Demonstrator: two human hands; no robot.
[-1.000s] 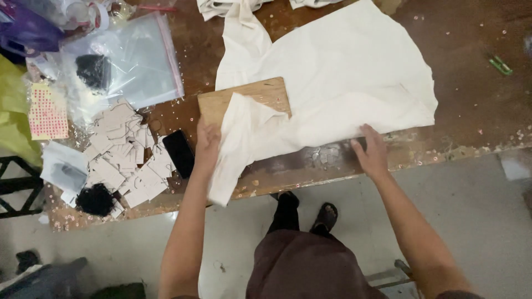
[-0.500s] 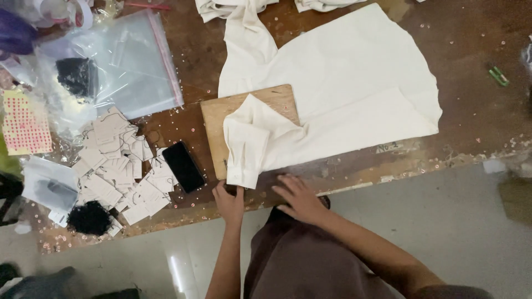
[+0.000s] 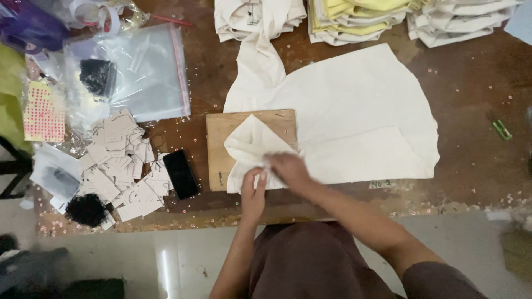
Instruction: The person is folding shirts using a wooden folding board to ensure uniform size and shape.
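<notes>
Both hands are on the cream shirt, which lies flat across the bench w/ its folded corner resting on the wooden board. The board sits under that part prob. so the cloth has a firm, smooth backing where I work it.

My left hand comes up from the bench edge, fingers closed in a pinch on the lower edge of the folded cloth. My right hand crosses over just beside it, fingers curled narrow & pressing the same bit of fabric. The two are touching or nearly so; can't tell if there's something small held between them, too blurred.

The rest of the shirt is spread to the right & back, out of the way of the fold, one sleeve trailing up toward the stack of folded shirts at the far edge. More stacks, cream & yellow, sit beside that one.

Left of the board: a black phone lying flat, then a loose heap of paper tags within easy reach, a clear plastic bag behind them, & a dark clump of string near the front edge. Small green clippers lie well apart on the right.
</notes>
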